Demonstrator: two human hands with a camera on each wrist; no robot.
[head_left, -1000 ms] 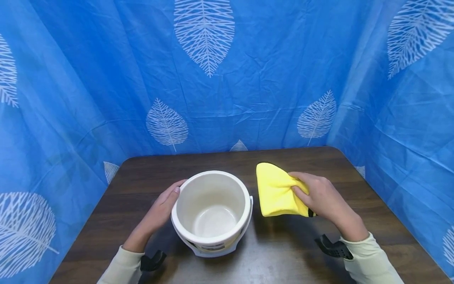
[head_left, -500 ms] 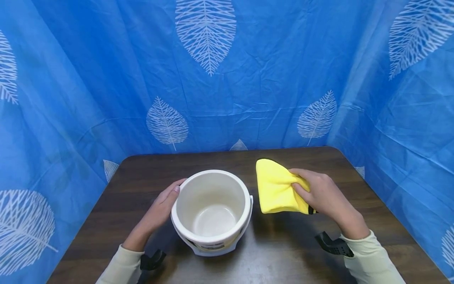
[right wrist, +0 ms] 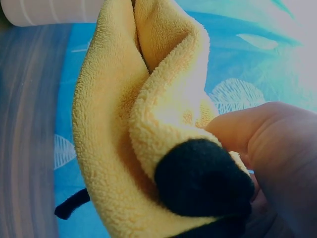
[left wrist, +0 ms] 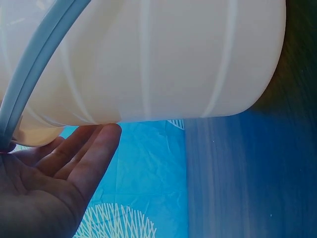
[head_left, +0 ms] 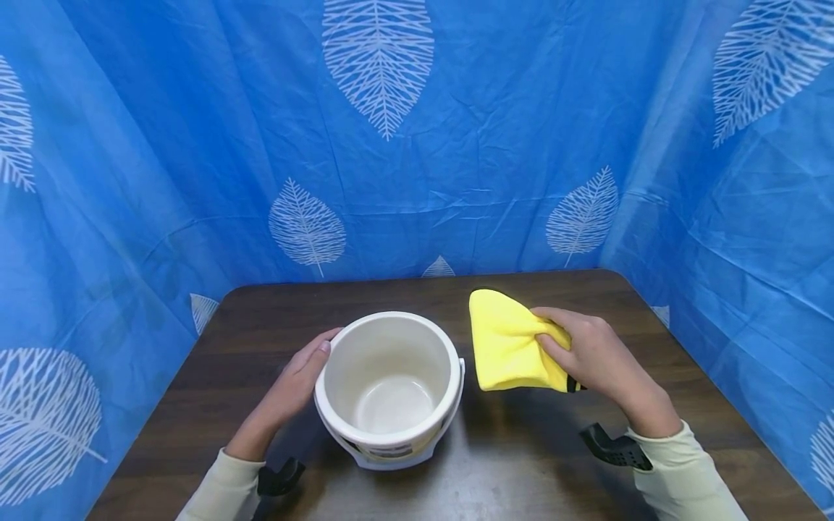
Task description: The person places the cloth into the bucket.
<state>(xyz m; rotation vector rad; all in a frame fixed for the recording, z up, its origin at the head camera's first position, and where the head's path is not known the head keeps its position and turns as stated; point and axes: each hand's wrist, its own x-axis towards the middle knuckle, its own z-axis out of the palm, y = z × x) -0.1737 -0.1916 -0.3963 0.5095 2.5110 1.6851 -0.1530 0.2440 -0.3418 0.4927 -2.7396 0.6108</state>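
Observation:
A cream-white bucket point(head_left: 394, 412) with a round open mouth stands upright on the table, its inside bare. My left hand point(head_left: 296, 383) rests against its left side, thumb by the rim, fingers laid along the outer wall. The left wrist view shows the fairly straight fingers point(left wrist: 99, 153) touching the bucket wall, below the curved grey-looking handle point(left wrist: 39, 59). To the right of the bucket, my right hand point(head_left: 596, 358) pinches a folded yellow fleecy cloth point(head_left: 511, 344) between thumb and fingers. Black trim point(right wrist: 203, 178) and a small black strip point(right wrist: 72, 203) show on the cloth.
The dark wooden table point(head_left: 300, 304) has rounded far corners. Blue fabric point(head_left: 482, 145) printed with white leaves hangs behind it and along both sides. A black wrist mount point(head_left: 615, 449) sits at the right cuff, and another mount point(head_left: 280, 477) at the left.
The right hand and the yellow cloth have risen slightly in the head view, mostly in the first half second. The bucket and left hand have stayed in place.

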